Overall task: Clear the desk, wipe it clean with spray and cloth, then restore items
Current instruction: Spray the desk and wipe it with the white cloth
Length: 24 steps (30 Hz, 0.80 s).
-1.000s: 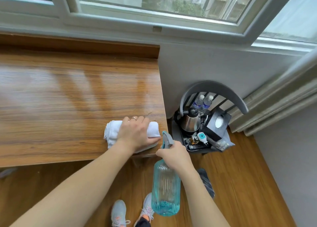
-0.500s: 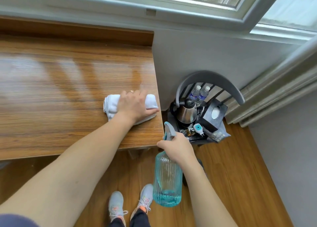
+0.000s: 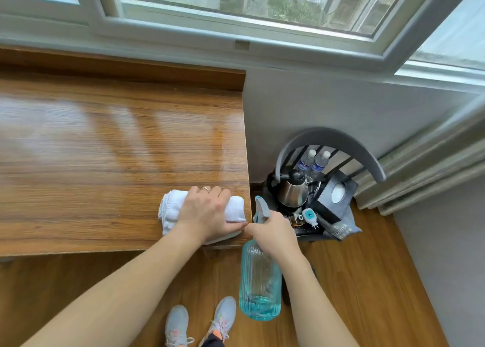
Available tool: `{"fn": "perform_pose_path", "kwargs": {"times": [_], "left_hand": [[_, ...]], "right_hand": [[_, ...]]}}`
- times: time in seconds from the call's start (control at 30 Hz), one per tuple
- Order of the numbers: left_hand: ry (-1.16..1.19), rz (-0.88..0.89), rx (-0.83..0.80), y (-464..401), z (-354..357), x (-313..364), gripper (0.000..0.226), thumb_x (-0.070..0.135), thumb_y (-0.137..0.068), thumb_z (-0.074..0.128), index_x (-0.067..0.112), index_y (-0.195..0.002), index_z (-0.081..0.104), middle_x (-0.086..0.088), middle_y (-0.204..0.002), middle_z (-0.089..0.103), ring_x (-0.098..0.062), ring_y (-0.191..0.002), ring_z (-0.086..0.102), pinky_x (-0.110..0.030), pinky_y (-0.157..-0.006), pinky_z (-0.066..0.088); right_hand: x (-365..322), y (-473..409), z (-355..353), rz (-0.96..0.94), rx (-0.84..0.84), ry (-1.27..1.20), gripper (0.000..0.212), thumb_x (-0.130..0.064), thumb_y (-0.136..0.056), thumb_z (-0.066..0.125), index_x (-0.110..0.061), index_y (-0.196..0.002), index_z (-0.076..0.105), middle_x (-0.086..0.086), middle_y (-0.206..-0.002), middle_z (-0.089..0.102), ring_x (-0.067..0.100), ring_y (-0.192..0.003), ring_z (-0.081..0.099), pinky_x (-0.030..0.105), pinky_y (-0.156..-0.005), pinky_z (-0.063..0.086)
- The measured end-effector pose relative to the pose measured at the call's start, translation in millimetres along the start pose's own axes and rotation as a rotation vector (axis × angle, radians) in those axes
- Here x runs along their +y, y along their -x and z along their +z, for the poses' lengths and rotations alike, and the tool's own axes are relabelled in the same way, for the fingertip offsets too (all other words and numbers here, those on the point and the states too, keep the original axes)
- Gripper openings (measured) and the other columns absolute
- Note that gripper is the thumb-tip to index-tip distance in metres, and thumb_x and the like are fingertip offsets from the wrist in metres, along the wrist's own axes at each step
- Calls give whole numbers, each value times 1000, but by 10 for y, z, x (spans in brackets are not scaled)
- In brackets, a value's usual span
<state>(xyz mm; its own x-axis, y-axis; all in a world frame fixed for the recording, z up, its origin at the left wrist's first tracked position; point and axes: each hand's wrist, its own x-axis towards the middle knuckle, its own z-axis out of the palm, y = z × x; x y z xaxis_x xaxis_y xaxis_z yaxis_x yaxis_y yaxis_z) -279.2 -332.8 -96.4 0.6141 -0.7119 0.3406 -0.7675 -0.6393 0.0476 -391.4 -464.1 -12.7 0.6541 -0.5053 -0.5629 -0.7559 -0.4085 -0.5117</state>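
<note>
Left hand (image 3: 206, 214) flat, fingers spread, pressing folded white cloth (image 3: 172, 210) at right front corner of wooden desk (image 3: 105, 149). Right hand (image 3: 275, 235) closed around neck of teal spray bottle (image 3: 259, 289), hanging off desk edge.

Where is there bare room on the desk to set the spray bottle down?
The desk is bare from the back ledge to the front edge, left of the white cloth under the left hand. The right hand holds the spray bottle off its right end. The chair seat is crowded with kettle and tissue box.
</note>
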Motion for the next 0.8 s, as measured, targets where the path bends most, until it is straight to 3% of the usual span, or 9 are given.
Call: {"fn": "perform_pose_path", "kwargs": {"times": [0.27,0.4,0.53,0.8], "left_hand": [[-41,-99,-53,-504,154,-105,76,86,-71,35,16,-81,60,-4,-74,64,-26,-58,58,-35,-62,40],[-92,-137,-142,-872,211,-173,84,89,-71,23,18,-94,59,-3,-90,67,-27,-75,64,-36,-70,40],[-105,-166,-215,-1113,251,-222,80,89,-74,31,19,-105,56,-3,-104,66,-26,-91,64,-38,-79,41],[-127,-228,-176,-892,143,-43,79,88,-71,27,18,-95,56,-4,-92,66,-26,-81,62,-38,-74,39]], "right_hand": [[-27,-292,-139,6,1,-2,11,-29,-83,66,-22,-84,58,0,-82,64,18,-73,60,30,-61,43],[26,-332,-183,-29,14,32,15,-29,-87,66,-26,-81,53,-1,-83,64,16,-77,63,34,-70,53],[89,-317,-207,-54,14,50,18,-30,-88,65,-29,-82,48,0,-87,64,19,-83,65,40,-80,59],[146,-456,-398,-41,-1,79,12,-30,-84,64,-21,-87,56,2,-85,63,18,-73,59,31,-63,45]]}}
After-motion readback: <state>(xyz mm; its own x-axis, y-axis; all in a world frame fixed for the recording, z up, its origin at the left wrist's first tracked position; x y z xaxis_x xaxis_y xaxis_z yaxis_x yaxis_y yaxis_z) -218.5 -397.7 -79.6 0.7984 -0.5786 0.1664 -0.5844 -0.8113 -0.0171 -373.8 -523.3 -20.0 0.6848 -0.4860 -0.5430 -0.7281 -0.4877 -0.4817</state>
